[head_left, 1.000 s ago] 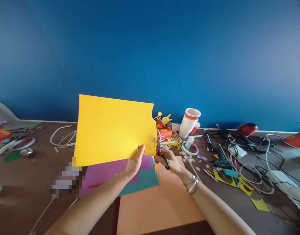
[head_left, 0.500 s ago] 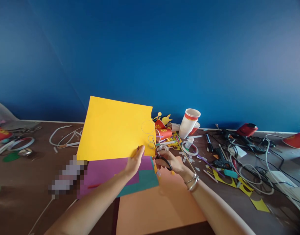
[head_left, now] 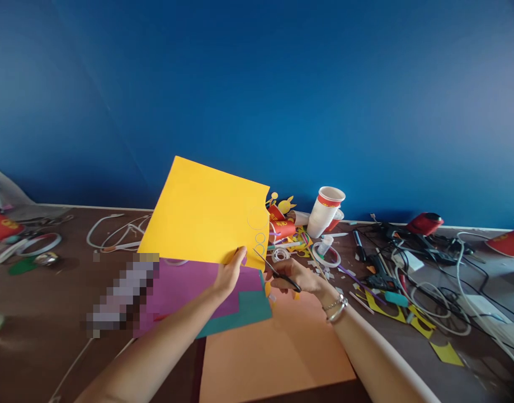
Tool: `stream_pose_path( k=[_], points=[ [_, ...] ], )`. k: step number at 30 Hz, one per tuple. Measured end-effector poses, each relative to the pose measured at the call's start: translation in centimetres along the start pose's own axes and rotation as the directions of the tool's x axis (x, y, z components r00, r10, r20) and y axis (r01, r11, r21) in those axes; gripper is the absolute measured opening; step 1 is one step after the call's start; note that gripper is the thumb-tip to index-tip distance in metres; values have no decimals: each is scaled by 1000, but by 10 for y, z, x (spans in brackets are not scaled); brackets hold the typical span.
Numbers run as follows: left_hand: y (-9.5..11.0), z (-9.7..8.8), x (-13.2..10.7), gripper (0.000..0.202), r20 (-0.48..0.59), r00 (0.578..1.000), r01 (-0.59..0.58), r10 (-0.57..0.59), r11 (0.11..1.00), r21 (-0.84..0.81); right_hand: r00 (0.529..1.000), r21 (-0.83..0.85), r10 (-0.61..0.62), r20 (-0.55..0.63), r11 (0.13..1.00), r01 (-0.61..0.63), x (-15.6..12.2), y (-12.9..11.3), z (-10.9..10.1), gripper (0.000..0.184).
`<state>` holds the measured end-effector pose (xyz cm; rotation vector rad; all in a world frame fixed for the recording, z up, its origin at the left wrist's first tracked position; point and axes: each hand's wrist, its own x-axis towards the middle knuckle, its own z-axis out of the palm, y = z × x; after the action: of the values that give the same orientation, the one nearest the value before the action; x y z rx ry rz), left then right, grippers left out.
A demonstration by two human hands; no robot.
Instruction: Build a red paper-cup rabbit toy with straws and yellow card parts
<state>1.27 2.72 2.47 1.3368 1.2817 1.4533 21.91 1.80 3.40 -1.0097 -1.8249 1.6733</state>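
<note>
My left hand [head_left: 230, 273] pinches a large yellow sheet of paper [head_left: 206, 207] by its lower edge, thumb on the front face. Several circles are drawn in outline near the sheet's right edge, one larger above small ones. Wrapped around the black handles of a pair of scissors [head_left: 287, 279] is my right hand [head_left: 296, 274], with a bracelet on the wrist. The blades point up and left, at the sheet's lower right corner by the small circles. Beneath both hands lie purple [head_left: 189, 282], teal [head_left: 250, 313] and orange sheets [head_left: 277, 358].
Paper cups [head_left: 326, 212] stand at the back by the blue wall, beside a tape roll [head_left: 326, 257] and white scraps. On the right are glue guns [head_left: 380, 274], tangled cables and yellow offcuts [head_left: 447, 352]. A white cable [head_left: 99, 232] and another tape roll [head_left: 41, 244] lie left.
The yellow sheet has turned clockwise, its left side swinging up and right. The scissors have dropped slightly, and the blades now tilt further left at the lower corner.
</note>
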Motion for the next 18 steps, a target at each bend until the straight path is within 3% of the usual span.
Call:
stream_pose_path(
  k=[11,18],
  points=[
    [-25,-2,6,25,-84,993,75,-87,988,-133,995,-107,96,37,990,-91,1,2,-7,31],
    [-26,-2,5,24,-76,993,77,-87,990,-121,999,-160,37,27,987,-32,2,13,-9,27]
  ],
)
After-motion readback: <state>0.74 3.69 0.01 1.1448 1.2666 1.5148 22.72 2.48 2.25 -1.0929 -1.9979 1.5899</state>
